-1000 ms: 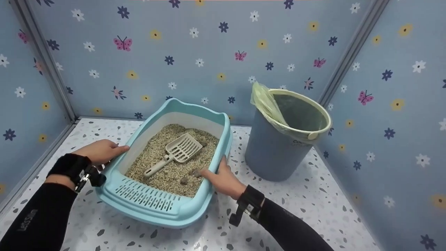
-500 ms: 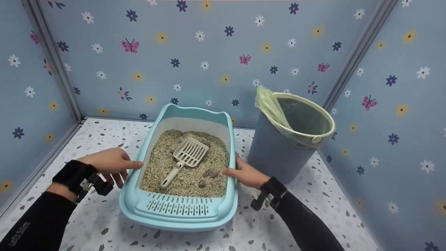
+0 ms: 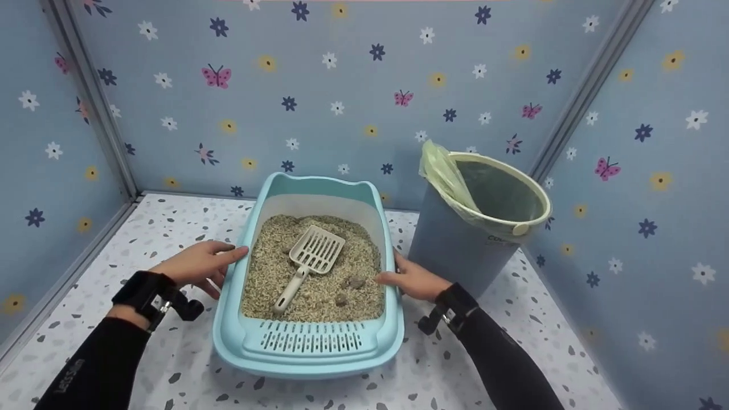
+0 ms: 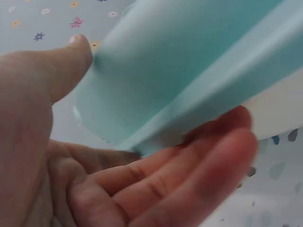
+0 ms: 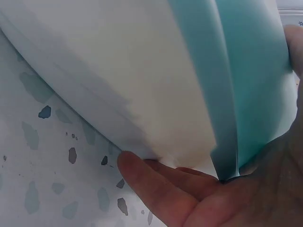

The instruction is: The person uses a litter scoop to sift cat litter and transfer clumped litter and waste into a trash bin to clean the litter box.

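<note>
A light-blue litter box [image 3: 307, 354] with a white inner wall stands on the speckled surface. Sandy litter [image 3: 267, 267] fills its bottom, with dark clumps [image 3: 348, 287] at the right. On the litter lies a beige slotted litter scoop [image 3: 310, 256], its handle pointing toward the near left. My left hand [image 3: 199, 263] holds the box's left rim, thumb on top; in the left wrist view the fingers [image 4: 189, 184] reach under the lip. The right rim is held by my right hand [image 3: 418, 279], thumb over the edge; the right wrist view shows its fingers [image 5: 161, 184] beneath the lip against the side.
A grey-blue trash bin [image 3: 455, 245] with a cream rim and a pale green bag [image 3: 444, 171] stands right of the box, close to my right hand. Flowered panels [image 3: 319, 85] enclose the back and both sides. The white speckled surface [image 3: 188, 364] extends in front.
The litter box has turned from a slant to nearly straight and shifted right, with both hands at its rims. The scoop moved along inside it. The head view has tilted slightly.
</note>
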### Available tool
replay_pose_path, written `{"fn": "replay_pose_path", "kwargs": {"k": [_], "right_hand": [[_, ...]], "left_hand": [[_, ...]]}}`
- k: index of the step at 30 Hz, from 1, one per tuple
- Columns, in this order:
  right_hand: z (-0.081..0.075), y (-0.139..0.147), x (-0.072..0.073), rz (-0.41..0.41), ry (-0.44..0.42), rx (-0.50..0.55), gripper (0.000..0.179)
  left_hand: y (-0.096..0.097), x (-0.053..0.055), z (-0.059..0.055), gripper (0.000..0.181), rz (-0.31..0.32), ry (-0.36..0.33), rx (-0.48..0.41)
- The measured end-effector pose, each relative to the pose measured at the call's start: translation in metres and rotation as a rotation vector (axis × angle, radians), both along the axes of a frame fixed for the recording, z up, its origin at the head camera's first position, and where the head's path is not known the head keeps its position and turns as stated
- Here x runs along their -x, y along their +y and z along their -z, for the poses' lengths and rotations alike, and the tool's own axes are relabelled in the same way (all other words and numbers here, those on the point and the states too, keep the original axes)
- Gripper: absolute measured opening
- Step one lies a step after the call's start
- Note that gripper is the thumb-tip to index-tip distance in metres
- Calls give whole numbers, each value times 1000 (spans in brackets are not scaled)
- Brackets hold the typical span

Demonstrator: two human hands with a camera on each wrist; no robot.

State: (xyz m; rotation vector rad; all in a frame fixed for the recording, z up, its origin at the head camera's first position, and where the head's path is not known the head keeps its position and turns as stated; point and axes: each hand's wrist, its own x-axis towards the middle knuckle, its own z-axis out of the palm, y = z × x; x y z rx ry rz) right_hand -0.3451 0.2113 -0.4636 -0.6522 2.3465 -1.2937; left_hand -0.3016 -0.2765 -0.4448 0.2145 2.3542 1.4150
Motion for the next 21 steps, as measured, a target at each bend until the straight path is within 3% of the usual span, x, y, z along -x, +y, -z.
{"fn": "replay_pose_path", "kwargs": {"k": [3,9,21], "right_hand": [[1,2,0,8,-22,7,101],[2,8,-2,23,-40,14,102],[6,24,-14,40,-36,28,98]], "left_hand": [[5,2,7,105,-32,5,-39],[11,1,19,98,-52,9,-121],[32,-16,31,78,-120,84,-176]]}}
